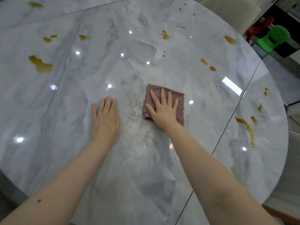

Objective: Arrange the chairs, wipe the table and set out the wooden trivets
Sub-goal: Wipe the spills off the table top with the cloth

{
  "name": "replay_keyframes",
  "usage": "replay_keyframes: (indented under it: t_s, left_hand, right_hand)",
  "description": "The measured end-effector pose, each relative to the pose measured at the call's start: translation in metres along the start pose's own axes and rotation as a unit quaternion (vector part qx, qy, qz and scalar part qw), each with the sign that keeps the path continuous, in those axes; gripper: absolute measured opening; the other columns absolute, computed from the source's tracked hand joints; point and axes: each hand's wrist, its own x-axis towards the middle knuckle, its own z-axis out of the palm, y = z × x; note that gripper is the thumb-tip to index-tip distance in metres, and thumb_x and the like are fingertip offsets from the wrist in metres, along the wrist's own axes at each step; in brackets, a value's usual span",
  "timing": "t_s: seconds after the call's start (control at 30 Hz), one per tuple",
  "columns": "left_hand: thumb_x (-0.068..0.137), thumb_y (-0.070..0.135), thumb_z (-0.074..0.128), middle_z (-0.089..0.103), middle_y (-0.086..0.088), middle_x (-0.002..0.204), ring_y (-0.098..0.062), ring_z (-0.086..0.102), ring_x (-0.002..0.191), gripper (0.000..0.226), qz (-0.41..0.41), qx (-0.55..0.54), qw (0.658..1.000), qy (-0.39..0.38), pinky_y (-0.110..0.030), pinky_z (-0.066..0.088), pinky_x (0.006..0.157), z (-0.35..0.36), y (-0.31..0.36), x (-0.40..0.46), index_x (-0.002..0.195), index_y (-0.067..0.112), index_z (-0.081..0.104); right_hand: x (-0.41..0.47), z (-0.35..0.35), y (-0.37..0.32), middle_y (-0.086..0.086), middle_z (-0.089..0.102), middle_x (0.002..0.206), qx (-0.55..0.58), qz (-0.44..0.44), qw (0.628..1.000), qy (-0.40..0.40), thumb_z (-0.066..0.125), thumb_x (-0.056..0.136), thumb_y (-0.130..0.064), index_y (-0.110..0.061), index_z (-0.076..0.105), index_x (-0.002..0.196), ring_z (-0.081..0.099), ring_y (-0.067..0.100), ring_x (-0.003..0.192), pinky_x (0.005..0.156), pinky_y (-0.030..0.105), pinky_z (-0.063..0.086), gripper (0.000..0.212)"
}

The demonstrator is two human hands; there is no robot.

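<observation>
The right hand [164, 109] covers the middle of the cloth [178, 96]. The counter [146, 46] runs out past the top, left and bottom edges. A green chair [276, 38] and a red one [261, 25] behind it show only in part, blurred.

Dining corner, glossy with ceiling lights.
Beyond the hands to the right: a green chair [274, 38], a red chair [259, 27] behind it, a cream chair [233, 13], pale floor [292, 179].
</observation>
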Motion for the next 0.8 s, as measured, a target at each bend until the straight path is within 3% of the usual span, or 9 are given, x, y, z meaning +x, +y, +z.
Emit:
replay_keyframes:
  t_s: [0.13, 0.23, 0.3, 0.37, 0.53, 0.67, 0.8]
  left_hand:
    - [0.088, 0.023, 0.021, 0.045, -0.019, 0.141, -0.034, 0.039, 0.134, 0.059, -0.001, -0.002, 1.000, 0.001, -0.051, 0.012, 0.114, 0.001, 0.000, -0.001, 0.136, -0.001, 0.046]
    - [0.088, 0.023, 0.020, 0.044, -0.018, 0.142, -0.033, 0.038, 0.135, 0.059, -0.001, -0.002, 1.000, -0.002, -0.052, 0.015, 0.114, -0.001, -0.001, -0.001, 0.137, 0.000, 0.045]
    - [0.089, 0.024, 0.016, 0.042, -0.017, 0.145, -0.032, 0.034, 0.137, 0.061, -0.005, -0.007, 1.000, -0.005, -0.050, 0.013, 0.115, -0.001, -0.001, -0.001, 0.138, 0.000, 0.042]
    - [0.089, 0.024, 0.014, 0.040, -0.016, 0.146, -0.031, 0.032, 0.138, 0.062, -0.007, -0.010, 1.000, -0.002, -0.050, 0.012, 0.116, 0.000, -0.001, -0.002, 0.139, 0.000, 0.041]
    - [0.092, 0.019, 0.023, 0.039, -0.015, 0.146, -0.029, 0.031, 0.139, 0.054, -0.008, -0.027, 0.999, 0.016, -0.048, 0.011, 0.116, 0.003, -0.003, -0.001, 0.139, 0.001, 0.041]
    - [0.093, 0.020, 0.024, 0.043, -0.020, 0.143, -0.031, 0.038, 0.136, 0.054, -0.017, -0.097, 0.994, 0.047, -0.046, 0.016, 0.116, 0.002, -0.006, 0.001, 0.137, -0.004, 0.043]
    - [0.094, 0.018, 0.025, 0.041, -0.021, 0.144, -0.032, 0.038, 0.136, 0.052, -0.038, -0.186, 0.980, 0.056, -0.039, 0.012, 0.116, -0.005, -0.009, 0.001, 0.138, -0.006, 0.040]
  right_hand:
    - [-0.067, 0.017, -0.026, 0.001, 0.000, 0.161, -0.026, -0.169, 0.985, 0.004, 0.024, 0.089, -0.060, -0.043, 0.011, 0.149, -0.007, 0.030, 0.147, 0.115, 0.056, -0.007, 0.063]
    - [-0.110, 0.017, 0.005, -0.003, 0.000, 0.161, -0.049, -0.269, 0.961, -0.034, 0.028, 0.091, -0.060, -0.045, 0.008, 0.148, -0.008, 0.027, 0.147, 0.115, 0.051, -0.010, 0.062]
    - [-0.096, 0.011, 0.031, -0.004, 0.000, 0.160, -0.056, -0.234, 0.970, -0.037, 0.025, 0.089, -0.063, -0.045, 0.008, 0.148, -0.008, 0.025, 0.147, 0.116, 0.053, -0.006, 0.064]
    - [-0.061, 0.002, 0.040, -0.004, -0.003, 0.160, -0.037, -0.142, 0.989, -0.035, 0.019, 0.086, -0.066, -0.047, 0.005, 0.147, -0.009, 0.026, 0.147, 0.116, 0.054, -0.005, 0.065]
    - [0.010, -0.002, -0.014, -0.001, -0.006, 0.161, 0.005, -0.028, 1.000, -0.013, 0.029, 0.096, -0.055, -0.043, 0.008, 0.149, -0.010, 0.028, 0.147, 0.114, 0.055, -0.010, 0.058]
    - [-0.022, 0.011, -0.055, 0.000, -0.003, 0.161, 0.000, -0.109, 0.994, 0.000, 0.030, 0.095, -0.056, -0.042, 0.011, 0.149, -0.009, 0.028, 0.147, 0.115, 0.056, -0.008, 0.059]
    - [-0.105, 0.025, -0.035, -0.002, 0.004, 0.161, -0.026, -0.221, 0.975, -0.001, 0.024, 0.092, -0.058, -0.043, 0.011, 0.149, -0.003, 0.027, 0.148, 0.116, 0.053, -0.005, 0.061]
